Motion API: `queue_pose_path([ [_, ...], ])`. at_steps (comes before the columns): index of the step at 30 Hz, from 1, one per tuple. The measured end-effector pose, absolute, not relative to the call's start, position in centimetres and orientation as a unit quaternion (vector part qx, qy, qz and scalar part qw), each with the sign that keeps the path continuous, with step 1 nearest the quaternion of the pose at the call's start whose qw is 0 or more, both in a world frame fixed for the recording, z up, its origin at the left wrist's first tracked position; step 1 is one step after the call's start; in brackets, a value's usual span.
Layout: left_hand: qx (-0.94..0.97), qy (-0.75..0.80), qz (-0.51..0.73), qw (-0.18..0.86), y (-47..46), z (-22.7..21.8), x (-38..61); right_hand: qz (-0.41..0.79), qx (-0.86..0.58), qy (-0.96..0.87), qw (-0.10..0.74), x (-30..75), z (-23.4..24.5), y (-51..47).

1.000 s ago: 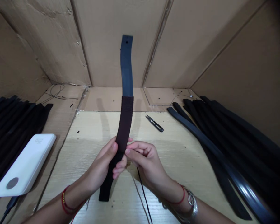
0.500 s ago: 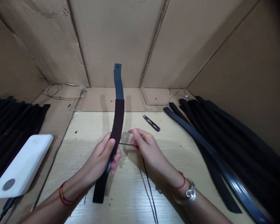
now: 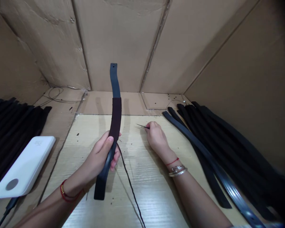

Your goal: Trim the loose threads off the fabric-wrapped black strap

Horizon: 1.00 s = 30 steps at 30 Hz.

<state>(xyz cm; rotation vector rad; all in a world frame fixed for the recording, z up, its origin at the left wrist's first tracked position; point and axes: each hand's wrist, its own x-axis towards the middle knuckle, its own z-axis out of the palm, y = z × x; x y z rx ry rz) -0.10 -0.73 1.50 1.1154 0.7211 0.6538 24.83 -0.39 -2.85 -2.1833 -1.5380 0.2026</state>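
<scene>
My left hand (image 3: 102, 152) is shut around a long black strap (image 3: 116, 120), which stands upright with a dark woven sleeve around its middle. A hole shows near its blue-black upper tip. My right hand (image 3: 157, 136) rests on the pale wood board (image 3: 144, 186), closed over a pair of black thread snips (image 3: 142, 126). Only their pointed tip shows past my fingers. A thin black thread (image 3: 130, 186) runs from the strap near my left hand down across the board, apart from my right hand.
Stacks of black straps lie on the left (image 3: 11, 133) and right (image 3: 223, 139). A white power bank (image 3: 23, 167) sits left of the board, with a black cable (image 3: 10, 205) near it. Cardboard walls (image 3: 118, 41) rise behind, with a thin wire coil (image 3: 53, 95) at their base.
My right hand has let go of the thread and moved to the snips, lifting them from the board. The thread now lies slack. My left hand still holds the strap.
</scene>
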Motion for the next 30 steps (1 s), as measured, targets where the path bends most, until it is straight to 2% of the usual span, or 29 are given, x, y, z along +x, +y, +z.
queue_pose_path([
  [5,0.516,0.322,0.312,0.730,-0.5,1.6,-0.3,0.211,-0.662,-0.639,0.330,21.0,-1.3,-2.6],
  [8,0.531,0.324,0.314,0.717,-0.5,1.5,-0.4,0.376,-0.511,-0.629,0.449,18.3,-0.8,-4.0],
  [12,0.571,0.352,0.321,0.668,-0.6,1.1,-0.3,0.559,-0.392,-0.567,0.462,15.9,-0.4,-5.1],
  [15,0.611,0.368,0.330,0.619,-0.7,0.5,-0.2,0.563,-0.381,-0.558,0.476,15.2,-0.4,-5.5],
  [20,0.641,0.376,0.322,0.587,-1.5,-0.7,0.3,0.545,-0.388,-0.453,0.590,13.8,-1.7,-5.9],
  [25,0.595,0.431,0.398,0.549,-2.3,-1.2,0.7,0.536,-0.389,-0.311,0.681,11.8,-2.6,-6.4],
  [30,0.589,0.415,0.429,0.544,-3.0,-1.8,0.9,0.499,-0.407,-0.294,0.706,10.9,-2.6,-6.8],
])
